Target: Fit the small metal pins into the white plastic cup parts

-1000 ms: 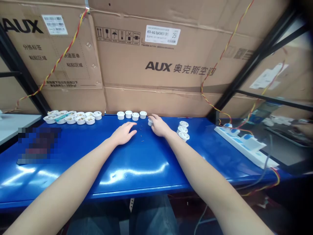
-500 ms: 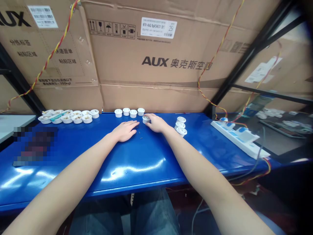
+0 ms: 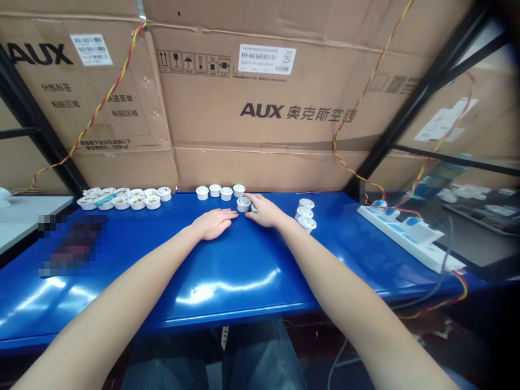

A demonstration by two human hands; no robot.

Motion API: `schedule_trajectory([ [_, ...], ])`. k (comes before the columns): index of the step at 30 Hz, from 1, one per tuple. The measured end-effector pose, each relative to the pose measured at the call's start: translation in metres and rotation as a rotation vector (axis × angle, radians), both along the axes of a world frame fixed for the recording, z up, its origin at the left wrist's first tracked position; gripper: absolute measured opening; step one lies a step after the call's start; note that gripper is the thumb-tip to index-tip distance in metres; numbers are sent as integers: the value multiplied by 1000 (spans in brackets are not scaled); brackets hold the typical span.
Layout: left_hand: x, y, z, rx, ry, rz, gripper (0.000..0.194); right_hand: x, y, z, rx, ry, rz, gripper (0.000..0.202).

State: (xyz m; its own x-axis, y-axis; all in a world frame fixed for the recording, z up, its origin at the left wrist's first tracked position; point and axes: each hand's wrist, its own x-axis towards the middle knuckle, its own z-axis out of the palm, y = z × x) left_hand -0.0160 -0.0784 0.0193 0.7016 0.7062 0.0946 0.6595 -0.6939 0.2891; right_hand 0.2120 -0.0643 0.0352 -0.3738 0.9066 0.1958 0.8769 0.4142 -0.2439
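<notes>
My left hand [image 3: 213,223] lies flat on the blue table, fingers stretched out to the right and holding nothing. Close to its fingertips are two tiny dark pieces, perhaps screws [image 3: 239,234]. My right hand [image 3: 266,211] curls around a small round white tub [image 3: 254,208], mostly hidden by the thumb and fingers. Just left of those fingers stands another white tub [image 3: 244,204], upright on the table. Behind it, several more white tubs [image 3: 226,193] stand in a loose group near the cardboard.
At the left is a cluster of white tubs [image 3: 137,202] with small contents and a teal strip across them. Three tubs [image 3: 306,212] stand right of my right hand. A white power strip [image 3: 410,238] lies farther right. A pixelated dark object [image 3: 73,244] lies left. Cardboard [image 3: 260,162] walls the back.
The tub that was between my right thumb and fingers now stands just left of them, and another tub shows in that hand. The whole view has shifted slightly. My left hand stays flat.
</notes>
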Motion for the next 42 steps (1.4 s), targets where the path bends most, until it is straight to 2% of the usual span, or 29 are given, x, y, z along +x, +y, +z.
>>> schedule_trajectory([
  [3,-3,-2,2,-56,-30,23,52,4,-5,6,-79,-55,-178,73],
  [5,-6,-5,4,-76,-58,14,51,4,-7,8,-113,-78,-225,72],
  [10,-6,-12,8,-93,-33,-136,49,2,-6,4,-137,-85,-163,66],
  [15,6,-23,13,-93,1,-244,52,1,-1,-3,-120,-74,-155,68],
  [18,13,-28,12,-120,-27,-284,44,1,0,-4,-107,-63,-153,68],
  [24,13,-27,7,-87,-100,-254,38,-1,-4,-2,-80,-40,-33,67],
  [30,13,-27,5,40,-145,-167,37,-2,-5,-1,-87,-42,-11,71],
  [33,14,-28,5,22,-107,-108,42,-2,-4,-1,-91,-43,-10,70],
  [37,14,-28,7,-10,-118,-110,39,1,-4,-2,-79,-12,12,69],
  [40,12,-27,8,-36,-203,-112,38,-1,-3,-6,-63,25,38,64],
  [42,9,-24,9,-30,-329,-28,35,-5,-2,-9,-40,64,60,56],
])
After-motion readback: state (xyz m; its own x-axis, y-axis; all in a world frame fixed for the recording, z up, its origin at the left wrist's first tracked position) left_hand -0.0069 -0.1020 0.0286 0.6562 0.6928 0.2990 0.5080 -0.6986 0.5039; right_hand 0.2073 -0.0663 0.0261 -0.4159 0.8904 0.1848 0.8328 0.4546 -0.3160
